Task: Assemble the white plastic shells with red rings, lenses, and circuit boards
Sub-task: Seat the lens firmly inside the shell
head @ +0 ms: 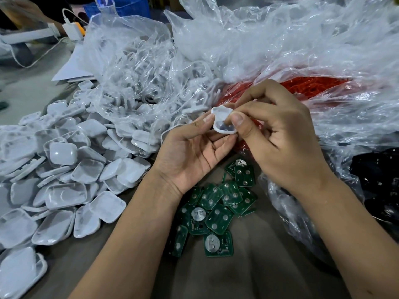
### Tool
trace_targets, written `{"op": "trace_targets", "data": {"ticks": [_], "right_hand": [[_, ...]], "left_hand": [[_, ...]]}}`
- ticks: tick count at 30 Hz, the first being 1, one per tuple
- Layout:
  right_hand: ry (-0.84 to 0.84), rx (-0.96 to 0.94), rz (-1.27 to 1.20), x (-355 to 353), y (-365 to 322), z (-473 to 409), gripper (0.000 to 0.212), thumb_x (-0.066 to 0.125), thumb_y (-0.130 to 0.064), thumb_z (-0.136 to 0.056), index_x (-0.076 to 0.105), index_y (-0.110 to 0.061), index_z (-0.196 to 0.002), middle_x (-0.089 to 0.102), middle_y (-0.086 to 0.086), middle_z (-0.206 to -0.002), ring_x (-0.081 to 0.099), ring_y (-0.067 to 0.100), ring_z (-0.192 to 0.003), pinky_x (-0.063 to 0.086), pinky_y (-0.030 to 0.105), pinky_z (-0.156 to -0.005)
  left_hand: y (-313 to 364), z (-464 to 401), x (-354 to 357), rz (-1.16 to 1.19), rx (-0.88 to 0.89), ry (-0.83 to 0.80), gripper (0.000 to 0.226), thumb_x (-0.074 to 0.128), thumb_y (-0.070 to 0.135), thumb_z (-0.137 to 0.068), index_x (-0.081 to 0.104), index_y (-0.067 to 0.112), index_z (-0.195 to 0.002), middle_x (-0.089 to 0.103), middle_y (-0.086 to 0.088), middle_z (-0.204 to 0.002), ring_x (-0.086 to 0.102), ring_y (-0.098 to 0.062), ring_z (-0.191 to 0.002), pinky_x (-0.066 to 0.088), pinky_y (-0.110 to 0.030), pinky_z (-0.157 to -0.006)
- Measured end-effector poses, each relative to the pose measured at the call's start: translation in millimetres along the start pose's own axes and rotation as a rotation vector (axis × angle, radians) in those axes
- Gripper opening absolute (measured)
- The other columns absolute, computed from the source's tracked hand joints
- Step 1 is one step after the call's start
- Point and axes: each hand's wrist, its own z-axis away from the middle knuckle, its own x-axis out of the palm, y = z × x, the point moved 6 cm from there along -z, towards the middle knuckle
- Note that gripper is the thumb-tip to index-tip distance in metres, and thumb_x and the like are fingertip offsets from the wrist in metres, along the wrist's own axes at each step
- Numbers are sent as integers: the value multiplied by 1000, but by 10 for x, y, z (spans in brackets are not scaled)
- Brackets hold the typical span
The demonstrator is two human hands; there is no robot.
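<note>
Small-parts assembly workshop: loose white shells are lying heaped on the bench, green circuit boards are piling nearby, and bulk plastic bags are holding red rings.

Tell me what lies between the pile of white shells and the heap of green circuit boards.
In the head view, only the left forearm crosses bare grey table between the white shells and circuit boards.

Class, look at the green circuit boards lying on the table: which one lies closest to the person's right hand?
The uppermost green circuit board, showing three silver pads, lies just under the right hand. The other boards lie lower, nearer the camera, between the forearms.
</note>
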Motion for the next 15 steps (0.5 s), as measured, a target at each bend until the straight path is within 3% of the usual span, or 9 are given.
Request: {"op": "trace_targets", "data": {"ticks": [4,11,15], "right_hand": [[20,-11,-12,-18,-42,-13,28,61,-27,-105,79,-5,-104,64,5,-104,61,21,-98,42,25,-81],[235,54,91,-168,20,-29,27,58,-24,-106,75,-4,-102,61,-6,-93,60,18,-91,41,28,-79],[241,114,89,-146,23,-42,19,60,-17,-103,75,-6,-106,65,-6,-97,64,20,-95,50,33,-83]], "left_hand": [[0,-1,13,10,8,1,39,61,10,-88,57,3,-126,72,-13,-102,74,-22,-89,61,-28,-86],[0,-1,12,37,21,35,52,62,9,-84,55,-3,-134,69,-27,-111,74,-35,-90,63,-30,-81],[43,21,17,74,76,68,39,53,11,-89,60,-3,-125,73,-24,-101,75,-32,-84,63,-27,-79]]}}
